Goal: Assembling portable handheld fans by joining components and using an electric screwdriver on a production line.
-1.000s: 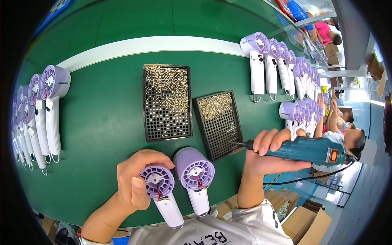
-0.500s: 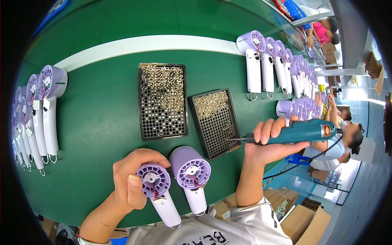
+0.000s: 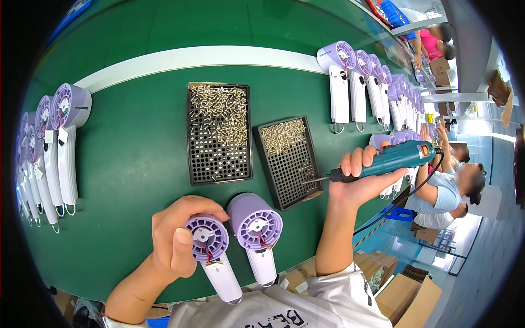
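Observation:
My left hand (image 3: 178,235) is wrapped round the purple head of a handheld fan (image 3: 206,240), whose white handle points toward me. Red wires and a white motor plate show in its open back. Close on its right lies a second handheld fan (image 3: 256,229), touched by neither hand. My right hand (image 3: 358,177) grips a teal electric screwdriver (image 3: 394,158) held sideways, its thin bit pointing left over the near end of the smaller black screw tray (image 3: 292,188). A larger black screw tray (image 3: 221,172) lies to the left, its far part heaped with small screws.
Several purple-and-white fans (image 3: 60,142) line the table's left side, and more fans (image 3: 350,82) stand in a row at the right. A white strip (image 3: 202,57) crosses the green table (image 3: 126,136). Cardboard boxes (image 3: 407,295) sit below at right; other people work beyond.
My right hand has tilted the screwdriver, its rear end rising and swinging slightly left. My left hand keeps its hold on the fan.

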Demonstrator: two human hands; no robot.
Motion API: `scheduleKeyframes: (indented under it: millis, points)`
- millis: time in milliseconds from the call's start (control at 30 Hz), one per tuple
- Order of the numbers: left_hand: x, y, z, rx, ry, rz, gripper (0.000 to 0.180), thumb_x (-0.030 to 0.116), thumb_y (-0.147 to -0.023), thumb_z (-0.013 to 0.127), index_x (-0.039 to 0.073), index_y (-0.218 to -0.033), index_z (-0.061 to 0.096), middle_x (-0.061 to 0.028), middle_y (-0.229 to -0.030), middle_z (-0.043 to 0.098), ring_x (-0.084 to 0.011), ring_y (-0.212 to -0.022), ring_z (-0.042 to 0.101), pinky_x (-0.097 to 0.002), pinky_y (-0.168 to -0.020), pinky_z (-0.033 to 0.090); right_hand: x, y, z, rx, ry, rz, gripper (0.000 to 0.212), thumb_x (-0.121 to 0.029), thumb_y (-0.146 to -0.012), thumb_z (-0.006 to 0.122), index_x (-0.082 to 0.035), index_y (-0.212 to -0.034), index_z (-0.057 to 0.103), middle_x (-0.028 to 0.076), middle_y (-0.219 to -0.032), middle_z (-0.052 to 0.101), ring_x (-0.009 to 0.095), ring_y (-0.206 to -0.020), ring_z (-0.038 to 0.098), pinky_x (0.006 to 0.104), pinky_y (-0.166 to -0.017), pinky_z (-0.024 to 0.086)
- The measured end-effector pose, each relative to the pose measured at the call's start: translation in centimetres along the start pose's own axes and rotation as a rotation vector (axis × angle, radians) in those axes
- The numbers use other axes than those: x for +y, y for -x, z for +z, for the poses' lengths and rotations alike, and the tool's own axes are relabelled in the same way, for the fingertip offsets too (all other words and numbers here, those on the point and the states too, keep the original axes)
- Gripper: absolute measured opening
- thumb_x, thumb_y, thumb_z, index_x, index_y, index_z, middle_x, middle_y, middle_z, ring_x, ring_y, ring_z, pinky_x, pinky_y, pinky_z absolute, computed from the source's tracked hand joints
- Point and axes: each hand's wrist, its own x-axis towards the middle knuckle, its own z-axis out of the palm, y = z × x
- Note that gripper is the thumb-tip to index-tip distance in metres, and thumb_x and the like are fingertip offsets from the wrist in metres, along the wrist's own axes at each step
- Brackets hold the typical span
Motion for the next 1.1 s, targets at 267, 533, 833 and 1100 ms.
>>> scheduleKeyframes:
  millis: [267,533,833,1100]
  points:
    - [-0.1,0.1,-0.1,0.009,0.008,-0.002,0.064,0.047,-0.102,0.032,-0.009,-0.096,0.063,-0.0173,-0.085,0.068,-0.0239,-0.071,0.067,-0.0316,-0.064,0.053,-0.2,1.8,0.1,-0.279,-0.139,-0.131,0.077,-0.081,-0.088,0.025,-0.013,-0.119,0.045,0.002,-0.059,0.043,0.013,-0.037,0.036,0.0291,-0.033,0.033]
    - [-0.1,0.1,-0.3,-0.020,0.021,0.001,0.071,0.053,-0.101,0.026,-0.009,-0.100,0.062,-0.0184,-0.086,0.068,-0.0250,-0.073,0.068,-0.0327,-0.066,0.054,0.3,3.2,0.3,-0.778,0.005,-0.370,0.083,-0.084,-0.083,0.034,-0.010,-0.120,0.042,0.003,-0.061,0.047,0.014,-0.038,0.043,0.0280,-0.034,0.038]
    - [0.0,0.3,-0.7,-0.068,0.071,-0.031,0.087,0.069,-0.096,0.018,-0.007,-0.120,0.052,-0.0181,-0.088,0.069,-0.0222,-0.078,0.069,-0.0312,-0.070,0.053,-2.9,4.9,2.3,-0.566,-0.168,-0.351,0.080,-0.081,-0.086,0.035,-0.012,-0.127,0.041,0.007,-0.065,0.050,0.018,-0.042,0.049,0.0309,-0.036,0.041]
    - [0.1,0.2,-0.7,-0.073,0.184,-0.008,0.068,0.054,-0.101,0.025,-0.005,-0.128,0.045,-0.0182,-0.090,0.069,-0.0286,-0.078,0.068,-0.0351,-0.072,0.052,-3.6,12.5,8.3,-0.790,-0.207,-0.286,0.062,-0.066,-0.092,0.046,-0.013,-0.122,0.042,0.005,-0.064,0.050,0.017,-0.044,0.046,0.0328,-0.047,0.042]
